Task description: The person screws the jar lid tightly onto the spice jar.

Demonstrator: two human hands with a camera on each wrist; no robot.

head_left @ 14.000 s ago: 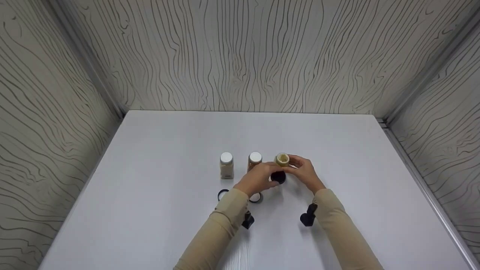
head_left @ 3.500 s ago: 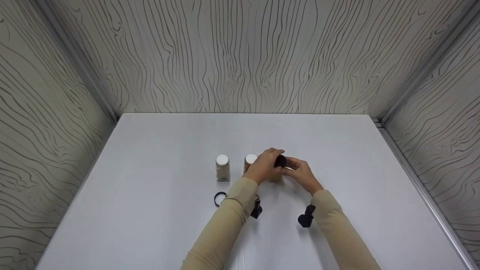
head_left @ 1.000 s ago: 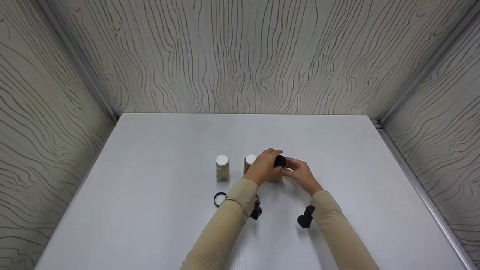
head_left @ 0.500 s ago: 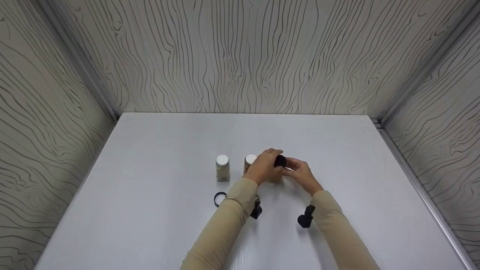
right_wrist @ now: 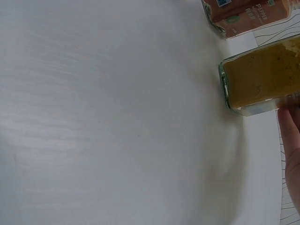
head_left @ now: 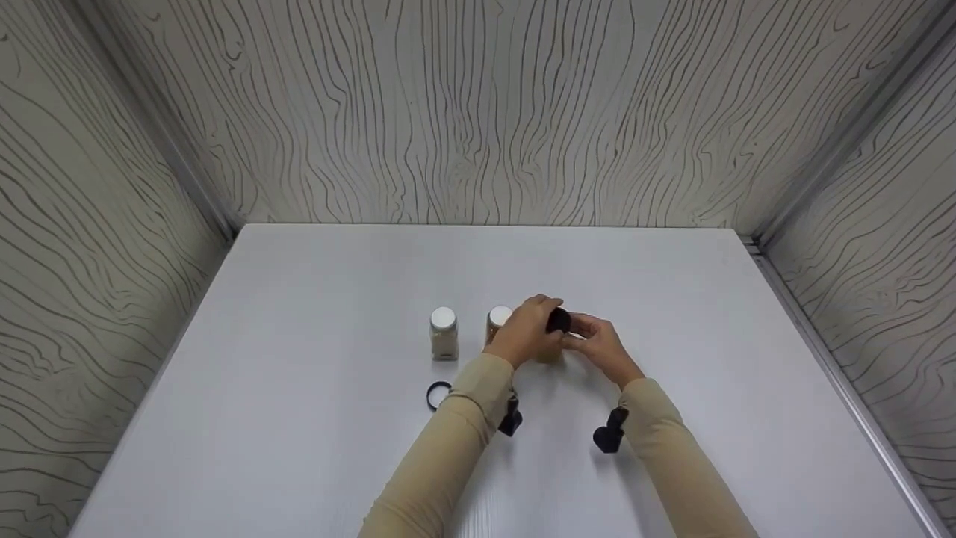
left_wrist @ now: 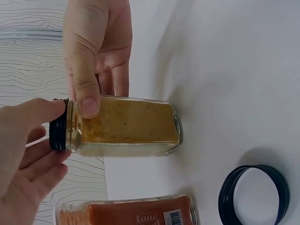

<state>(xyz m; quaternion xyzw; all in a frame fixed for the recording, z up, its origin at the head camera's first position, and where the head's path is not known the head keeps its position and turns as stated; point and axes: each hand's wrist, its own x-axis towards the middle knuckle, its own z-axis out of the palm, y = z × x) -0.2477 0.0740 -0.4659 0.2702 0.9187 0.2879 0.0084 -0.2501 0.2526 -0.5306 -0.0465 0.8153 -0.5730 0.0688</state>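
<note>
The left hand (head_left: 524,332) pinches a round black cap (left_wrist: 58,130) at the mouth of a square-sided glass jar (left_wrist: 129,123) with mustard-coloured contents; the right hand (head_left: 602,347) clamps the jar's body. The jar is right of a red-filled glass bottle (left_wrist: 140,213); a pale, white-topped bottle (head_left: 444,342) stands farther left. The table (head_left: 299,336) is smooth white, the far wall (head_left: 478,112) wavy-grained. Unlike the earliest view, the jar's mouth is covered.

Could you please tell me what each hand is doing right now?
Left hand: grips the black lid at the jar's mouth.
Right hand: holds that jar by its glass body.
</note>
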